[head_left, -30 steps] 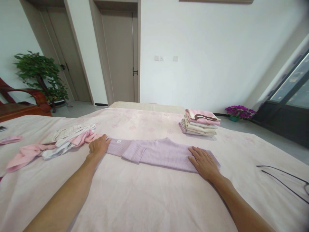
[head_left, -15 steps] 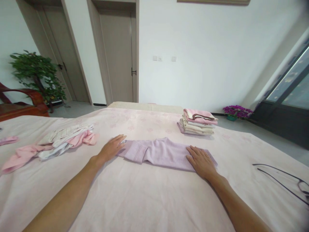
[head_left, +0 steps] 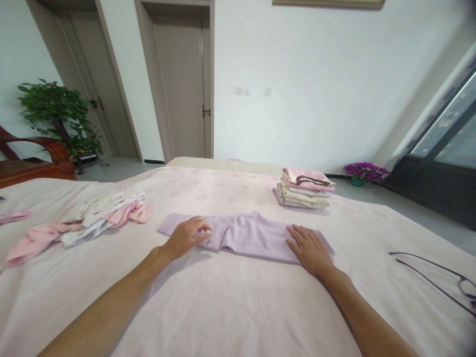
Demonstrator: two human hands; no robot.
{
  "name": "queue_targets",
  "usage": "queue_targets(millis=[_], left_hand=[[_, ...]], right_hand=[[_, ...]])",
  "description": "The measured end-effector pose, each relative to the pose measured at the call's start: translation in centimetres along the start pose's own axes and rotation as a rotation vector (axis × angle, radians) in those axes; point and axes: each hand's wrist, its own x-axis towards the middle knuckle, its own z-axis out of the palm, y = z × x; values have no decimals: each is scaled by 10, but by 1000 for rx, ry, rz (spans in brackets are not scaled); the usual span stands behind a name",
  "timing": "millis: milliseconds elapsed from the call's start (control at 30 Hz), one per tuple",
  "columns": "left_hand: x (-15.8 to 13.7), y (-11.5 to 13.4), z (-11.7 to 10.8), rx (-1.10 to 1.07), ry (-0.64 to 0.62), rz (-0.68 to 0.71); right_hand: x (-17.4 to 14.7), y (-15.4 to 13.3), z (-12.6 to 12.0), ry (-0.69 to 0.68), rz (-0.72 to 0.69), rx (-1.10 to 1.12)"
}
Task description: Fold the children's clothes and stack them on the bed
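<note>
A lilac striped garment (head_left: 256,233), folded into a long strip, lies crosswise on the pink bedspread (head_left: 238,307). My right hand (head_left: 311,248) rests flat on its right part, fingers stretched out. Over its left part is my left hand (head_left: 188,235), fingers loosely bent and the thumb apart, with nothing visible in it. A crease runs across the fabric just right of that hand. The left end of the garment sticks out beyond my left hand, and a part under the hand is hidden.
A stack of folded clothes (head_left: 305,188) stands behind on the right. Rumpled pink and white clothes (head_left: 100,218) lie on the left. Eyeglasses (head_left: 433,270) lie at the right, partly out of view. Beyond the bed are a door (head_left: 182,89) and purple flowers (head_left: 366,171).
My left hand has moved right from the garment's left end and its fingers have bent. More of that end now shows. My right hand has stayed in place.
</note>
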Motion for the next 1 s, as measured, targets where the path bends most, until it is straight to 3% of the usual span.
queue_targets(millis=[67, 167, 267, 367, 433, 500, 633, 833, 1000], left_hand=[[2, 21, 6, -8, -134, 79], [3, 28, 15, -7, -177, 32], [3, 10, 16, -182, -111, -180], [1, -21, 9, -423, 52, -464], [-3, -44, 1, -504, 181, -683], [-7, -64, -8, -523, 229, -842], [-13, -85, -19, -454, 181, -890], [-15, -94, -18, 34, 130, -933], [-23, -99, -23, 125, 111, -1000]], right_hand=[[0, 0, 0, -9, 2, 3], [0, 1, 1, -19, 5, 1], [0, 2, 2, -20, 2, -1], [0, 2, 2, -11, -1, 4], [0, 2, 3, -2, -3, 8], [0, 2, 3, 3, -3, 9], [0, 1, 1, 5, 4, 14], [0, 0, -1, -13, 1, 9], [0, 0, -1, -29, 2, 16]])
